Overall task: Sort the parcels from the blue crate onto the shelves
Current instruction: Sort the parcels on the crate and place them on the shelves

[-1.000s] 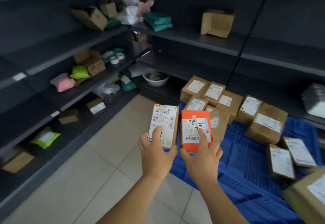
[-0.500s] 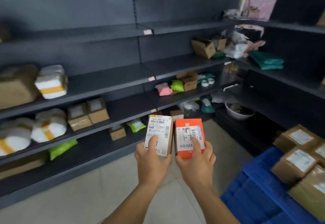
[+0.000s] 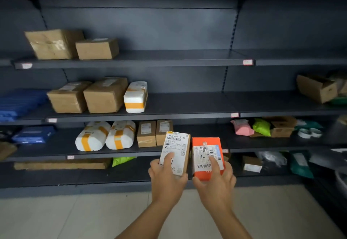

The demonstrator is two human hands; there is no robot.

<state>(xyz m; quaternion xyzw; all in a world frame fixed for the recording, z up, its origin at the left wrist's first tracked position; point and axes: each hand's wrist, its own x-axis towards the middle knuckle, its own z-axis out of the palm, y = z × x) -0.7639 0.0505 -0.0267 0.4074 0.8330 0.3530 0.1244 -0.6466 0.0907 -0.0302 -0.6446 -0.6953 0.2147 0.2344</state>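
Observation:
My left hand (image 3: 167,179) grips a small brown parcel (image 3: 176,148) with a white barcode label, thumb pressed on the label. Beside it my right hand (image 3: 216,182) holds an orange box (image 3: 206,145) with a white label marked 1-7. Both parcels are upright, side by side, held in front of the dark shelves (image 3: 187,103), level with the third shelf (image 3: 131,153). The blue crate is out of view.
Cardboard boxes (image 3: 54,44) stand on the top shelf's left, brown boxes (image 3: 105,95) and a white taped packet (image 3: 135,97) below. White wrapped parcels (image 3: 105,135) and small boxes (image 3: 146,133) fill the third shelf. Pink (image 3: 242,127) and green (image 3: 262,127) bags lie right. Tiled floor (image 3: 75,218) below.
My view has swung left from the blue crate to face the shelves squarely. Both hands still hold the same two parcels side by side, now closer to the shelves.

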